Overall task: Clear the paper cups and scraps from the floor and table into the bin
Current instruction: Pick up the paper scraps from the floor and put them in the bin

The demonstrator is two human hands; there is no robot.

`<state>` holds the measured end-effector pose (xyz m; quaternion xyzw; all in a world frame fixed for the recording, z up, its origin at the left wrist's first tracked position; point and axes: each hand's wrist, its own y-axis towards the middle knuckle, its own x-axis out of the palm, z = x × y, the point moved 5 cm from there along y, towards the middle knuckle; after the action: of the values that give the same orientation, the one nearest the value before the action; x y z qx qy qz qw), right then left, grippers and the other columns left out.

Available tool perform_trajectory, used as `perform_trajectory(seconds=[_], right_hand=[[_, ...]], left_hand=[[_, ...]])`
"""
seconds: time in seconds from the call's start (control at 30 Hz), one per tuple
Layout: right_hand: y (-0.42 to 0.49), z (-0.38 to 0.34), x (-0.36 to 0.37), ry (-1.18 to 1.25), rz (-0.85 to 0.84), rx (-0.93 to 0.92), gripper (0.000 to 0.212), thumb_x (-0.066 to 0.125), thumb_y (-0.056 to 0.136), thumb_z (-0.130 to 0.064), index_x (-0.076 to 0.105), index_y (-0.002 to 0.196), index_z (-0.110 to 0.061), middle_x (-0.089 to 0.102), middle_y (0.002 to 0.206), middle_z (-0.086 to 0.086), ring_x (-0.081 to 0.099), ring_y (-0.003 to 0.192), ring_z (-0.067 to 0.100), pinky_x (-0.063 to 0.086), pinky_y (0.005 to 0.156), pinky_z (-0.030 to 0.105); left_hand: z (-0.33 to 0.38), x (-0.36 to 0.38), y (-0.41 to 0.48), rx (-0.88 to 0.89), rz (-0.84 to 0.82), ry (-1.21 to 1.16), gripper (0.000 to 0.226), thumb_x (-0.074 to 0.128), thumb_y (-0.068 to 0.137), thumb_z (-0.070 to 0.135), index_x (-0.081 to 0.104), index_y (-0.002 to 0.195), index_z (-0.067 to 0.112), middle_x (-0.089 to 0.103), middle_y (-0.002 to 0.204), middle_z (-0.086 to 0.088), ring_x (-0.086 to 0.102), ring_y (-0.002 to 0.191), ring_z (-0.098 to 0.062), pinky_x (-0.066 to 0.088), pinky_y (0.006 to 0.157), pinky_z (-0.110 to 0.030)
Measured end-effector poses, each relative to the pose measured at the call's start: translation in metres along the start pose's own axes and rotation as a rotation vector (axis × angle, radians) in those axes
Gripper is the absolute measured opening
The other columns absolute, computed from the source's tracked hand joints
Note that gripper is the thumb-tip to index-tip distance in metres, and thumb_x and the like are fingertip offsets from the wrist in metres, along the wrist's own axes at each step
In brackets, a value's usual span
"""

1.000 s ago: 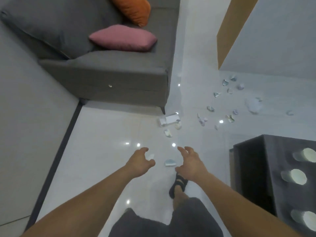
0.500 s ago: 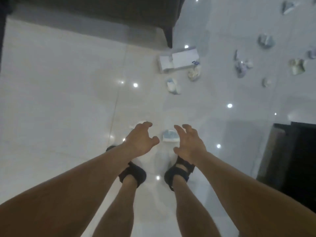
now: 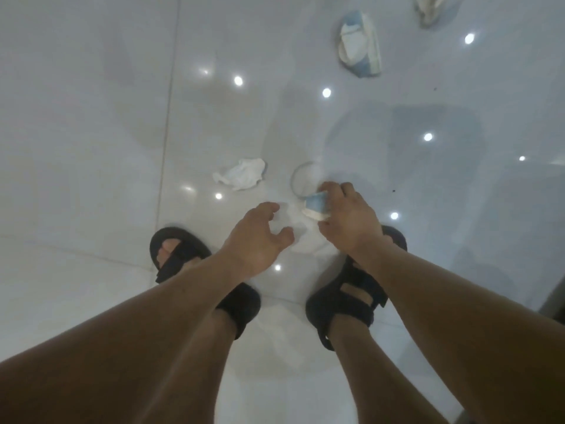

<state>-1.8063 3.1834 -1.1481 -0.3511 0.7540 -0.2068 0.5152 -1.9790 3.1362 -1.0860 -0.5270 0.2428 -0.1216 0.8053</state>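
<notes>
A crushed blue-and-white paper cup (image 3: 360, 45) lies on its side on the glossy white tiled floor (image 3: 91, 123), well ahead of the hands, its pale inside facing the camera. A second, small blue-and-white paper cup (image 3: 316, 205) is down by the feet. The right hand (image 3: 351, 224) pinches it between curled fingers and thumb, and the hand hides its inside. A faint round outline on the floor touches this cup on the far side; whether it is a rim or a reflection cannot be told. The left hand (image 3: 253, 240) hangs just beside it, fingers spread and loosely bent, holding nothing. A crumpled white paper scrap (image 3: 241, 177) lies on the tile near the left fingertips. Another pale crumpled scrap (image 3: 431, 10) sits at the top edge. Black strapped sandals (image 3: 351, 301) stand below the hands.
</notes>
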Motion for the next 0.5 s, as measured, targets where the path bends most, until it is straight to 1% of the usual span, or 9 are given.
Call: perform_trajectory(seconds=[0.03,0.1,0.17,0.23,0.3,0.33,0.4,0.43,0.5], right_hand=[[-0.004,-0.009,-0.004,0.058,-0.001,-0.018,0.068,0.075,0.079,-0.026,0.039,0.136,-0.023,0.049,0.125,0.004,0.056,0.104,0.023,0.052,0.087,0.036],[-0.015,-0.038,-0.018,0.164,0.035,-0.139,0.073,0.077,0.078,-0.032,0.039,0.139,-0.021,0.052,0.125,0.004,0.058,0.101,0.020,0.054,0.085,0.034],[-0.026,-0.072,-0.035,0.231,0.071,-0.280,0.074,0.077,0.077,-0.035,0.040,0.140,-0.020,0.055,0.121,0.004,0.061,0.095,0.018,0.057,0.078,0.035],[-0.031,-0.095,-0.049,0.259,0.084,-0.356,0.077,0.076,0.077,-0.038,0.037,0.141,-0.021,0.056,0.121,0.004,0.062,0.093,0.017,0.058,0.077,0.036],[-0.028,-0.110,-0.058,0.248,0.069,-0.372,0.084,0.075,0.077,-0.046,0.031,0.145,-0.023,0.055,0.126,0.002,0.061,0.100,0.017,0.056,0.082,0.032],[-0.024,-0.114,-0.059,0.222,0.042,-0.369,0.090,0.074,0.075,-0.052,0.027,0.147,-0.025,0.052,0.130,0.001,0.059,0.106,0.016,0.052,0.086,0.031],[-0.011,-0.120,-0.057,0.090,0.016,-0.373,0.098,0.074,0.074,-0.058,0.021,0.150,-0.025,0.043,0.141,0.000,0.050,0.120,0.016,0.047,0.095,0.031],[-0.001,-0.121,-0.054,-0.013,0.019,-0.369,0.099,0.073,0.075,-0.058,0.018,0.151,-0.026,0.037,0.146,0.000,0.044,0.126,0.018,0.046,0.098,0.033],[0.021,-0.125,-0.043,-0.220,0.002,-0.339,0.095,0.068,0.080,-0.054,0.011,0.152,-0.029,0.023,0.153,0.003,0.033,0.133,0.024,0.045,0.101,0.039]], left_hand=[[0.005,-0.005,-0.002,0.003,0.011,-0.033,0.059,0.061,0.088,0.043,0.038,0.140,0.027,0.048,0.133,0.009,0.049,0.105,-0.007,0.037,0.087,-0.023],[0.018,-0.018,-0.009,0.028,0.024,-0.096,0.060,0.060,0.089,0.042,0.036,0.141,0.027,0.049,0.130,0.009,0.052,0.105,-0.008,0.037,0.084,-0.017],[0.033,-0.034,-0.018,0.064,0.024,-0.108,0.057,0.059,0.090,0.040,0.037,0.140,0.026,0.051,0.119,0.011,0.055,0.094,-0.003,0.037,0.070,-0.009],[0.042,-0.054,-0.026,0.089,0.031,-0.093,0.044,0.058,0.091,0.036,0.046,0.132,0.024,0.057,0.107,0.010,0.056,0.081,0.000,0.039,0.061,-0.009],[0.044,-0.074,-0.032,0.114,0.052,-0.095,0.026,0.056,0.094,0.034,0.056,0.117,0.021,0.064,0.101,0.003,0.058,0.076,-0.004,0.043,0.066,-0.013],[0.041,-0.083,-0.035,0.113,0.066,-0.112,0.022,0.055,0.095,0.034,0.057,0.111,0.020,0.066,0.101,-0.001,0.060,0.078,-0.008,0.048,0.072,-0.019],[0.027,-0.102,-0.038,0.072,0.127,-0.126,0.025,0.053,0.095,0.033,0.058,0.112,0.015,0.064,0.104,-0.005,0.062,0.087,-0.017,0.053,0.085,-0.032],[0.016,-0.112,-0.038,0.047,0.177,-0.117,0.027,0.053,0.095,0.032,0.057,0.114,0.013,0.063,0.105,-0.006,0.062,0.091,-0.020,0.053,0.088,-0.037],[-0.009,-0.128,-0.036,0.008,0.268,-0.109,0.025,0.054,0.094,0.029,0.057,0.112,0.012,0.063,0.101,-0.005,0.061,0.090,-0.021,0.053,0.084,-0.037]])
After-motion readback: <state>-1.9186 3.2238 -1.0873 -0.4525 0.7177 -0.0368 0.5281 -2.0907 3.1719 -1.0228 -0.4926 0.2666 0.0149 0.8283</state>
